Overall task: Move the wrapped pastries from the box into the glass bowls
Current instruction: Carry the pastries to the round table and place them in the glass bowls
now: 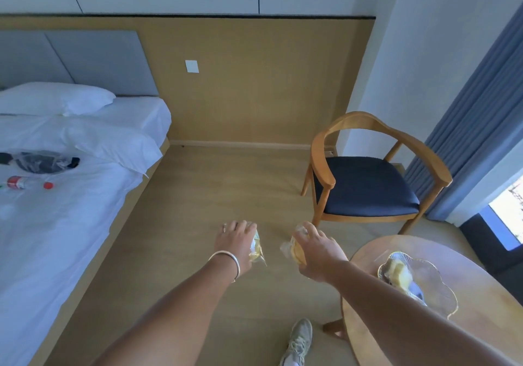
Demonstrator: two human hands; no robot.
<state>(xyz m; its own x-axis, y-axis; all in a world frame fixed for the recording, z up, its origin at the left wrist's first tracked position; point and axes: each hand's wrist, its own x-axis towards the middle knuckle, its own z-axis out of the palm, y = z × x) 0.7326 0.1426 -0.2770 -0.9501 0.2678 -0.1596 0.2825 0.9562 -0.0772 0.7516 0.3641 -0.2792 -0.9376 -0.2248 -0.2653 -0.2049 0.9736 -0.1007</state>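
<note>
Arms reach out over the floor [215, 184], clear of the surface [486, 323] at the lower right. The left hand [235, 242] has its grip closed on a wrapped pastry [256, 249]; only the wrapper's edge and some yellow show past the fingers. A bracelet [226, 258] circles that wrist. The right hand [314, 248], nearer the surface, is clamped on a second pastry [293, 249], half hidden behind the knuckles. On the surface stands a glass bowl [435, 289] with more pastry [399, 273] inside, partly covered by the right forearm; how many pieces is hard to tell. The surface is cut off by the frame. A chair [368, 184] stands beyond it, a shoe [300, 340] beside its near edge.
</note>
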